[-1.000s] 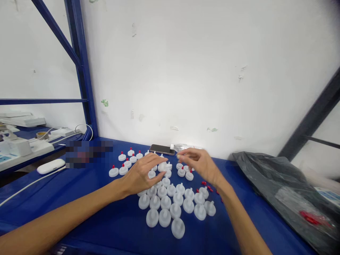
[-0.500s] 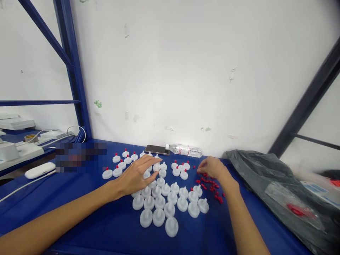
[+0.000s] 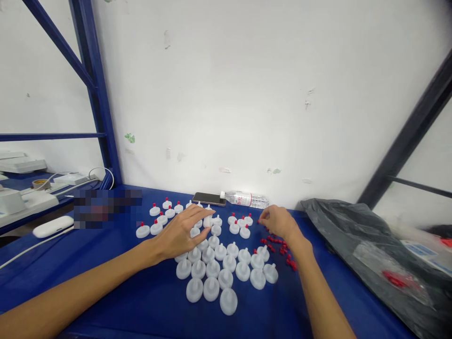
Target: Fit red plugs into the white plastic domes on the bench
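Several white plastic caps [image 3: 221, 270] with stubby nozzles stand in rows on the blue table [image 3: 106, 263]. Farther back, several white caps with red tips [image 3: 160, 217] sit in a group. My left hand [image 3: 183, 230] lies over the middle caps, fingers stretched, touching them. My right hand [image 3: 277, 221] hovers just above a scatter of small red tips [image 3: 278, 245], its fingers pinched together on one red tip.
A phone [image 3: 209, 198] and a lying water bottle [image 3: 245, 199] rest against the white wall. A dark plastic bag [image 3: 370, 249] holding red parts spreads at the right. A white case with cable [image 3: 52, 226] lies at the left, near blue frame posts [image 3: 92, 89].
My right hand dropped from above the caps to the red tips at the right, then lifted slightly with its fingers pinched. My left hand stayed on the caps.
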{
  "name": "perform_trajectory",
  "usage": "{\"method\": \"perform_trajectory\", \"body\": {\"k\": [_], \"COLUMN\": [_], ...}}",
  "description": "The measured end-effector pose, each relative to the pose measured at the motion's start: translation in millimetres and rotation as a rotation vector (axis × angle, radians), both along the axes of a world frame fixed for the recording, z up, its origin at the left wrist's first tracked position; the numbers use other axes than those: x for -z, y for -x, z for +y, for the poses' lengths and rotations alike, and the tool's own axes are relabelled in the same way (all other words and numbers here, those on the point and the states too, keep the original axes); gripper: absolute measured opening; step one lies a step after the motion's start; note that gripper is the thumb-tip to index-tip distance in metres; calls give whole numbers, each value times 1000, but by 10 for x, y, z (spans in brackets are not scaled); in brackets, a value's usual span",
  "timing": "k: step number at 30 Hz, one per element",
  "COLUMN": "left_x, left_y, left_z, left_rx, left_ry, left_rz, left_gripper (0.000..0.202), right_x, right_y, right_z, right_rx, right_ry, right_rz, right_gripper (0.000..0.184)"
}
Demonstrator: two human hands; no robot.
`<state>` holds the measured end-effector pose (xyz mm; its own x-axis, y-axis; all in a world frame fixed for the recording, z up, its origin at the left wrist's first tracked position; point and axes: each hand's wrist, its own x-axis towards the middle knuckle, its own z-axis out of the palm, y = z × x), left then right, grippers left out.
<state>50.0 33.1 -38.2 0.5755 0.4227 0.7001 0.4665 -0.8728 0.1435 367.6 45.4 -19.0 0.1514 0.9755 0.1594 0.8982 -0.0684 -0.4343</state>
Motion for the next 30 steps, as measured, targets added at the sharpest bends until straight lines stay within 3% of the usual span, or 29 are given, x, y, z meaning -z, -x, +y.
{"method": "perform_trajectory", "body": {"k": [7,11,14,20,25,30], "left_x": [18,17,2,-13,14,-63], "left_y": [5,1,-2,23,0,-74], "left_z": [26,22,2,-28,-10,-48], "left_rx": [-4,-10,-21,-15,28,61], "left_ry": [-24,-38,-37,15,183,634], "left_rz": [-18,-27,-29,-18,-180,-467], "left_gripper": [42,42,42,41,44,52], "right_x": [-250,-203,-127,-74,-66,-88], "right_y": [296,543,691,834,908,1047], "right_z": [-114,-140,-126,-144,-191,-304], "right_rx": [-335,-551,-622,-649,-634,-551], "right_ry": [-121,-146,-115,-131,-168,-468], "right_rz": [399,704,755,735,751,666], "right_gripper": [31,33,34,32,27,7]}}
